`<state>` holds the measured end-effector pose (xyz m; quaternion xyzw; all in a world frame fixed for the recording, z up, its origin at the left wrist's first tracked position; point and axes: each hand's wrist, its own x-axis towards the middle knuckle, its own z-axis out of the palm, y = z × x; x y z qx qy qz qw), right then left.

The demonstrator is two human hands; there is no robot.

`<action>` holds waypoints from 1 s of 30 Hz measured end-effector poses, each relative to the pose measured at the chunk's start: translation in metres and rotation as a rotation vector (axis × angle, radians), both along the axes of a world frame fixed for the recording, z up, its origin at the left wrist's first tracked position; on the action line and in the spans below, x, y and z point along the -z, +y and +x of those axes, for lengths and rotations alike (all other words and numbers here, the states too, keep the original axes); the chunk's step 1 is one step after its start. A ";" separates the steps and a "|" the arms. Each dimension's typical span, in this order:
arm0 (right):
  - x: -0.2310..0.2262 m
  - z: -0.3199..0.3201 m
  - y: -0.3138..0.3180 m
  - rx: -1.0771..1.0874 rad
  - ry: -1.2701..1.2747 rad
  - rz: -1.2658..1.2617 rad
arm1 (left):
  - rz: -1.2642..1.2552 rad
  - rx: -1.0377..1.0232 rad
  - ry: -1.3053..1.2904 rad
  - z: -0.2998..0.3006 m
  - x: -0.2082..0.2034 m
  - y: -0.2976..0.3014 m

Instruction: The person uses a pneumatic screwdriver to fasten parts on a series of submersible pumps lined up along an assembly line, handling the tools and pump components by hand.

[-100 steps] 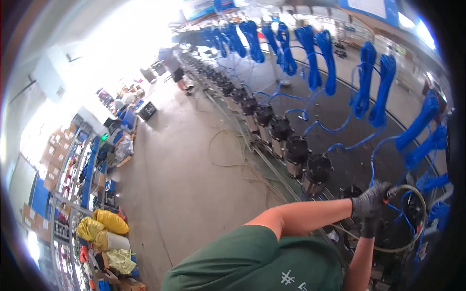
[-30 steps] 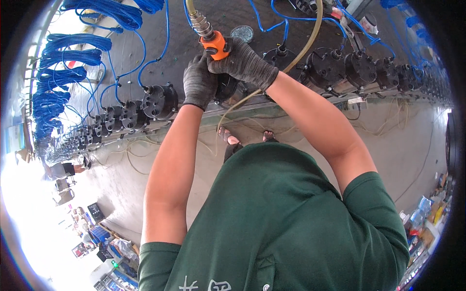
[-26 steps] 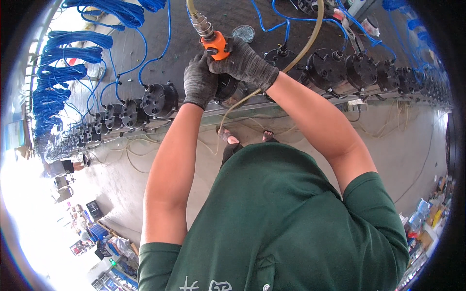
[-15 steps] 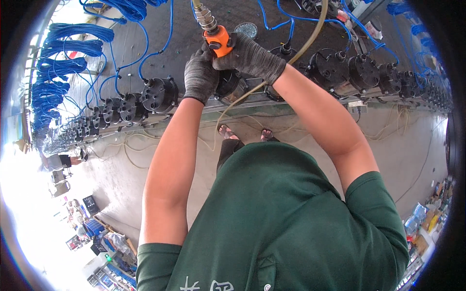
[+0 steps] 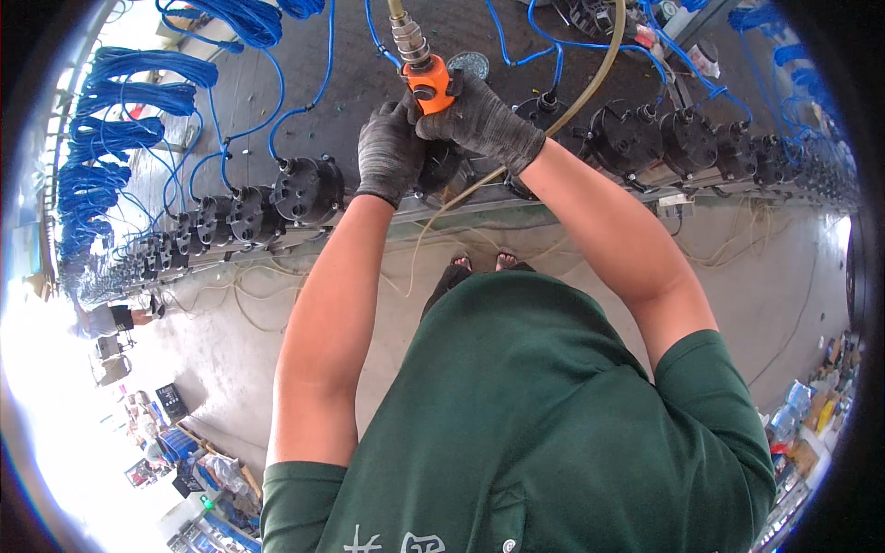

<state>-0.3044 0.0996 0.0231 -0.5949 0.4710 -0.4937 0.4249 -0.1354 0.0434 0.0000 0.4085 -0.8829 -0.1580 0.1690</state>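
My right hand [image 5: 489, 124], in a dark grey knit glove, is wrapped round an orange air tool [image 5: 427, 85] with a silver coupling and a hose at its upper end. Close against it on the left, my gloved left hand [image 5: 388, 155] is curled closed near the tool's lower end; its fingertips are hidden. Beneath both hands stands a cylindrical unit with a black cap [image 5: 445, 170], mostly covered by them. The tool's working tip is out of sight. Just beyond the right hand lies a small round dish [image 5: 470, 64] of tiny pieces.
Black-capped units [image 5: 307, 189] line the bench edge on both sides, with blue cables [image 5: 329, 64] running from them. Coiled blue cable bundles [image 5: 152, 66] hang at left. A yellowish hose [image 5: 604, 69] crosses at right, and more hoses lie on the floor [image 5: 221, 369].
The orange air tool and both hands have shifted slightly right and nearer to me in the picture. My feet appear closer together. The hands keep their holds.
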 end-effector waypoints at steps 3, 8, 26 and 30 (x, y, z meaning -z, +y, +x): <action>-0.008 0.002 0.005 -0.018 -0.060 0.017 | -0.060 0.003 -0.028 0.005 0.005 -0.004; -0.003 -0.001 0.008 0.016 -0.132 -0.115 | 0.009 0.006 0.105 -0.001 0.001 -0.003; 0.039 -0.075 0.071 0.252 -1.089 0.094 | -0.225 0.439 -0.384 -0.064 0.065 -0.238; 0.038 -0.079 0.074 0.299 -1.231 0.167 | 0.418 0.197 -0.151 -0.059 0.078 -0.277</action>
